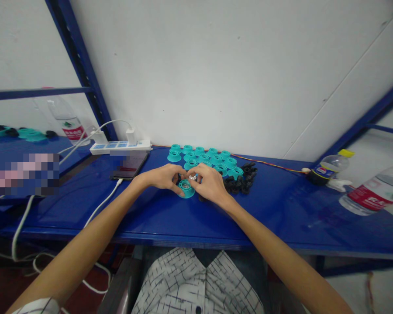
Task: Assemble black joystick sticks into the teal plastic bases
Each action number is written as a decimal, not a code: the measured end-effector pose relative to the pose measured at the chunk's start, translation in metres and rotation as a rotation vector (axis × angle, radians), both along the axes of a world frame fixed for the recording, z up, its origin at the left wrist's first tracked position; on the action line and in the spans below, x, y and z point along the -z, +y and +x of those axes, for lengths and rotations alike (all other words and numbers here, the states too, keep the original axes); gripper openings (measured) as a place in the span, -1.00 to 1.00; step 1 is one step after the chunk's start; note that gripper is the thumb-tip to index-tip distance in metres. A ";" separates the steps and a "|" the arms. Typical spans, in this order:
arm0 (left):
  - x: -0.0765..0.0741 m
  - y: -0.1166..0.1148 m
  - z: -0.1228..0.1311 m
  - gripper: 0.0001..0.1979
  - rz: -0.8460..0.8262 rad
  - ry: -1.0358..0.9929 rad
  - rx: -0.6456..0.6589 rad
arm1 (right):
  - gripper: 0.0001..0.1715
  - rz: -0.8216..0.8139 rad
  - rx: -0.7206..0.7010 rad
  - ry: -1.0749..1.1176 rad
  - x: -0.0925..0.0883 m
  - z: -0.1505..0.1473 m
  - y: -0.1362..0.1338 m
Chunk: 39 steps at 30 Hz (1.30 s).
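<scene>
While the left hand [160, 178] and the right hand [211, 184] curve closed together, a small silver metal part [192, 177] sits between their fingers, just above one teal plastic spool [186, 189] on the blue table [281, 213], at centre of the frame, near other teal spools [203, 159].

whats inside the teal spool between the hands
Inside the teal spool, a shiny metal part shows at the centre. The left hand and right hand cover the spool's far rim, so anything beneath them cannot be seen.
</scene>
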<state>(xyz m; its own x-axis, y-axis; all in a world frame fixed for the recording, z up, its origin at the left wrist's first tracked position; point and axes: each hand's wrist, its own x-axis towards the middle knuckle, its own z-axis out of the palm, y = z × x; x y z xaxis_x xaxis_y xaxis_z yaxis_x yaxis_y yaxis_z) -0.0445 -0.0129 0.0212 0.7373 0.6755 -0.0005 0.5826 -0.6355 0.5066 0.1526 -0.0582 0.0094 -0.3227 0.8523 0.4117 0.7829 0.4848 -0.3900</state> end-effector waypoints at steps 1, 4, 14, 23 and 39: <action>0.000 0.000 0.000 -0.47 -0.001 0.000 0.001 | -0.79 0.011 0.005 -0.006 -0.001 0.001 0.000; 0.000 0.001 -0.002 -0.44 -0.005 -0.002 0.004 | -0.80 0.043 0.042 -0.043 -0.004 0.005 0.003; -0.018 0.000 -0.011 -0.49 0.000 -0.118 -0.104 | -0.76 0.065 0.175 -0.195 -0.009 0.022 0.014; 0.007 0.019 -0.014 -0.65 0.269 -0.094 -0.222 | -0.77 -0.016 0.191 -0.259 -0.018 0.035 0.019; 0.012 0.015 -0.006 -0.59 0.288 0.090 -0.242 | -0.81 0.032 0.076 -0.284 -0.018 0.042 0.020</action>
